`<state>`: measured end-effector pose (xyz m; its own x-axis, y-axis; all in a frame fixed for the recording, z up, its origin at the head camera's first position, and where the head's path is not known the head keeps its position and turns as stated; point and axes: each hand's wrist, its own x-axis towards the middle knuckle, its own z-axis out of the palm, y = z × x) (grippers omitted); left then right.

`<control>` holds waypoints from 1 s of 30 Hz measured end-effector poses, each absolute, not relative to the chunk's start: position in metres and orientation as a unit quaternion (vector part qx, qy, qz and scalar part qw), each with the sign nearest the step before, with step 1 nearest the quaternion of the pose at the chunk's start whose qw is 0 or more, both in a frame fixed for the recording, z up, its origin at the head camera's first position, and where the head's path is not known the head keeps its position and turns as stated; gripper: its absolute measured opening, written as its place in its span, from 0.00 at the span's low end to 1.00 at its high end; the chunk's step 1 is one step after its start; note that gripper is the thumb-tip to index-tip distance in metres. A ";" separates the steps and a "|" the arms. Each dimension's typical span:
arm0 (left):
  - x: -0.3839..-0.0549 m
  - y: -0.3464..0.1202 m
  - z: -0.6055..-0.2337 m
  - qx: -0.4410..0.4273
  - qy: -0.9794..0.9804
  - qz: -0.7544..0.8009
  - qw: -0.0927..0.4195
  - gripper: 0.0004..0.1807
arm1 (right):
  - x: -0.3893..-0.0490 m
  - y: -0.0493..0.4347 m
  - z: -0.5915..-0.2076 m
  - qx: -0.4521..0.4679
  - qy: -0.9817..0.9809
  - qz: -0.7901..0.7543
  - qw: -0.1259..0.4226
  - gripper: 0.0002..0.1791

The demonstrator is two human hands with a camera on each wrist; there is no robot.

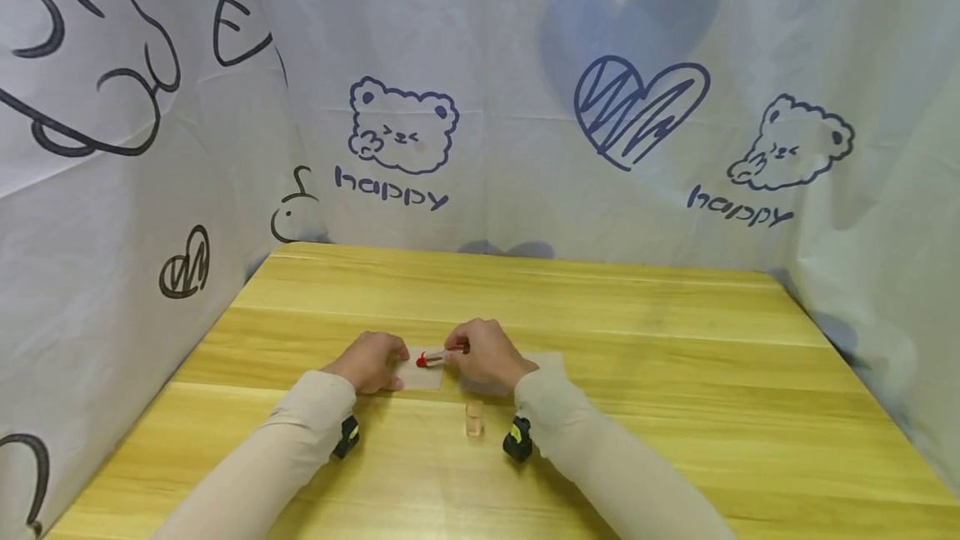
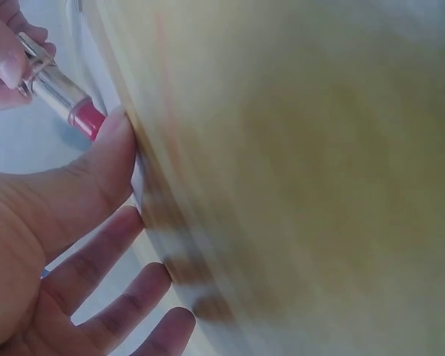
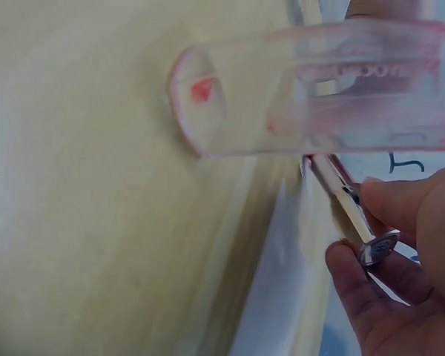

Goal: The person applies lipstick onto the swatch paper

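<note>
My right hand holds a lipstick between thumb and fingers. Its red tip points left over a piece of white paper. In the left wrist view, the lipstick has a shiny metallic body, and its red end is close to my left thumb. My left hand rests at the paper's left side, thumb and fingers spread and fairly straight. Nearer to me is a clear, pink-tinged lipstick cap, apart from both hands. The right wrist view shows this cap large in front, with a red mark inside.
Another stretch of white paper shows beside my right wrist; whether it joins the first is hidden. The wooden table is enclosed by white cloth with drawn bears and hearts. Dark devices sit on both wrists.
</note>
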<state>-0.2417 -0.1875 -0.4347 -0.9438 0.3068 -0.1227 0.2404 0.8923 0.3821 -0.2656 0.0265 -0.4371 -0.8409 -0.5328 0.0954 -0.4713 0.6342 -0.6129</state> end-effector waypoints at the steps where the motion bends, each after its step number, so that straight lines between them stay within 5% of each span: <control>1: -0.241 -0.187 -0.434 0.140 0.968 0.185 0.091 0.18 | -0.265 0.027 -0.436 -0.284 0.901 -0.322 0.054 0.04; 11: -0.240 -0.187 -0.435 0.137 0.968 0.188 0.091 0.18 | -0.262 0.028 -0.427 -0.314 0.895 -0.301 0.101 0.02; 30: -0.239 -0.187 -0.432 0.133 0.968 0.192 0.089 0.18 | -0.265 0.034 -0.419 -0.315 0.894 -0.306 0.094 0.03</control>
